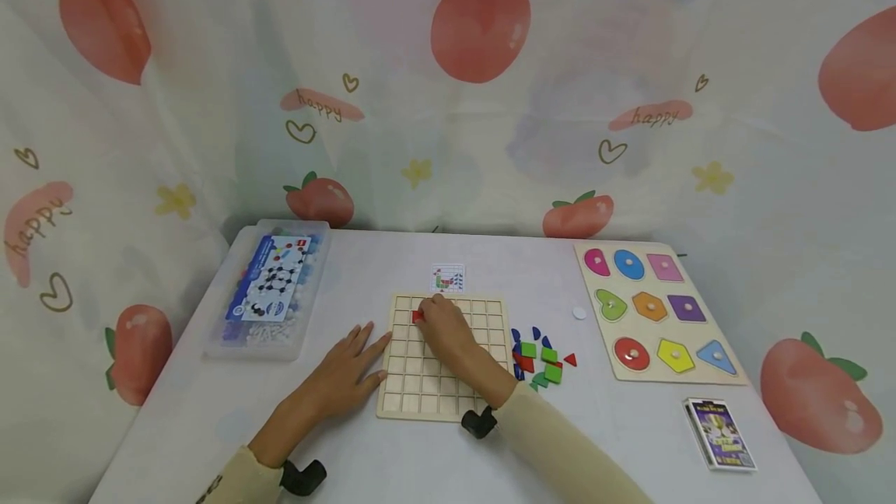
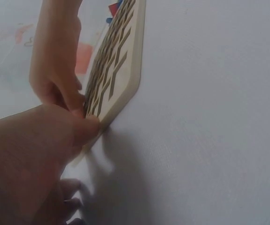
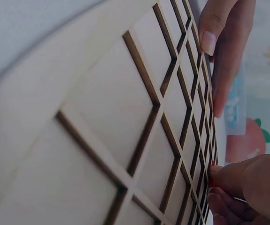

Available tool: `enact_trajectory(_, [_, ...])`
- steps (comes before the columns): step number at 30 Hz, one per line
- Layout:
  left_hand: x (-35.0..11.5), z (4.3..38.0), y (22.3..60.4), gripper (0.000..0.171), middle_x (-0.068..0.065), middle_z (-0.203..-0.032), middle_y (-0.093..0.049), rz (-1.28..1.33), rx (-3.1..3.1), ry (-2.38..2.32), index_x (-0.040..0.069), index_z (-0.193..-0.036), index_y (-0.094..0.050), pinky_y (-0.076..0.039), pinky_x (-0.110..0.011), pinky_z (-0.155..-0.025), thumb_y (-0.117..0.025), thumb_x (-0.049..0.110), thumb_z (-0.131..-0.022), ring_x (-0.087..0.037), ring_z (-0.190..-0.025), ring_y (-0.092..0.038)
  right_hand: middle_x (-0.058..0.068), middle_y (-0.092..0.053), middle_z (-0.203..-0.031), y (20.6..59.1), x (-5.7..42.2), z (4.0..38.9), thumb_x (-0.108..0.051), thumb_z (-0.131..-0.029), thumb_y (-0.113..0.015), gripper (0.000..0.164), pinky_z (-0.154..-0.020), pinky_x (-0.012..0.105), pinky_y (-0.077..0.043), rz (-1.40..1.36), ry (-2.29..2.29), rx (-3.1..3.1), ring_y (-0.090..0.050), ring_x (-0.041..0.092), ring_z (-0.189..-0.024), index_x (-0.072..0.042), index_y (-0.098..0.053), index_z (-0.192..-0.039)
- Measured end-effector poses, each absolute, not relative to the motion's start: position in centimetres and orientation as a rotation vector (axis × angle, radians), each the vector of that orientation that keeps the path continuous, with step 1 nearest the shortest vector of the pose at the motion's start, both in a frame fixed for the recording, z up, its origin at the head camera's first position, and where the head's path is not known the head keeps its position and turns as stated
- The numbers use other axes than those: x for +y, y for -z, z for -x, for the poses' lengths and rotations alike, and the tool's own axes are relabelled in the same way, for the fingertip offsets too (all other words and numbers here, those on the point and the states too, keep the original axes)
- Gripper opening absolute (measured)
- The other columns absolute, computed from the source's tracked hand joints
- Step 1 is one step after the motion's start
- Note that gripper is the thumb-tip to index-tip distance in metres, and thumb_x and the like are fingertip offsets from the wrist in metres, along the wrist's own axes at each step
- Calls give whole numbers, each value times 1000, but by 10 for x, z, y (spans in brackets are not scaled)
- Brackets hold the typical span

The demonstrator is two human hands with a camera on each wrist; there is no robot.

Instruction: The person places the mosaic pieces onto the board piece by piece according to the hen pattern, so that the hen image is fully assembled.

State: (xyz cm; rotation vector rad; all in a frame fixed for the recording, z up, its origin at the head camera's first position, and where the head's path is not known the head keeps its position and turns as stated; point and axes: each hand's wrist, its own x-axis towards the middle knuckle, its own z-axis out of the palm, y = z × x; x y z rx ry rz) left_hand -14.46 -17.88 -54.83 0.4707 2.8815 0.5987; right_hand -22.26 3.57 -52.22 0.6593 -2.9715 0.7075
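A wooden grid board point(image 1: 428, 405) lies on the white table. My right hand point(image 1: 448, 333) reaches over its upper left part and pinches a small red piece point(image 1: 416, 316) between thumb and fingers at a grid cell. In the right wrist view the thumb meets the red piece point(image 3: 213, 174); its full outline is hidden. My left hand point(image 1: 343, 373) rests beside the board with straight, spread fingers, its thumb touching the left edge. Just behind the board lies a small pattern card point(image 1: 448, 277). Loose pieces, including a green square point(image 1: 553, 372) and a red triangle point(image 1: 570, 360), lie right of the board.
At the left stands a clear plastic case point(image 1: 308, 294) with a molecule picture. A shape puzzle board point(image 1: 611, 319) lies at the right, near a white disc point(image 1: 579, 313). A boxed card deck point(image 1: 721, 434) sits at the front right. A printed curtain point(image 1: 448, 138) hangs behind.
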Motion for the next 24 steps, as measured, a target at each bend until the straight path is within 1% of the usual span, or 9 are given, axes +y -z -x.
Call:
enact_trajectory(4, [-178, 145, 548, 64, -19, -173, -25, -466, 2880, -598, 20, -165, -39, -23, -63, -128, -59, 39, -107, -44, -161, -20, 10, -67, -101, 523, 35, 222, -11, -100, -73, 15, -80, 40, -58, -680, -696, -2941, -65, 24, -90, 0, -72, -110])
enact_trajectory(8, [-178, 145, 548, 64, -19, -174, -24, -467, 2881, -604, 21, -165, -38, -23, -62, -128, -58, 40, -107, -44, -161, -19, 10, -67, -100, 524, 35, 221, -11, -100, -72, 14, -79, 38, -58, -690, -695, -2922, -64, 22, -88, 0, -73, -109])
enact_trajectory(11, [-178, 144, 548, 64, -19, -174, -24, -470, 2882, -607, 21, -165, -39, -22, -62, -128, -58, 39, -107, -44, -161, -19, 10, -68, -100, 524, 34, 221, -10, -100, -72, 14, -80, 37, -58, -713, -680, -2901, -65, 22, -90, 1, -74, -109])
enact_trajectory(16, [-178, 144, 547, 64, -20, -174, -24, -472, 2878, -609, 20, -165, -39, -22, -63, -128, -58, 39, -107, -44, -161, -19, 13, -69, -101, 526, 34, 221, -8, -100, -73, 14, -82, 38, -61, -724, -649, -2875, -69, 25, -95, 2, -75, -109])
enact_trajectory(21, [-178, 144, 546, 64, -19, -174, -24, -461, 2871, -612, 20, -165, -39, -22, -62, -128, -59, 39, -107, -44, -161, -19, 14, -72, -105, 528, 34, 222, -7, -99, -73, 16, -84, 38, -62, -728, -638, -2880, -71, 27, -98, 2, -73, -113])
enact_trajectory(24, [-177, 143, 545, 64, -19, -174, -24, -457, 2871, -609, 20, -165, -39, -22, -62, -128, -59, 39, -107, -44, -161, -19, 12, -71, -102, 527, 35, 223, -5, -99, -72, 11, -83, 38, -61, -742, -653, -2885, -70, 25, -95, 1, -73, -108])
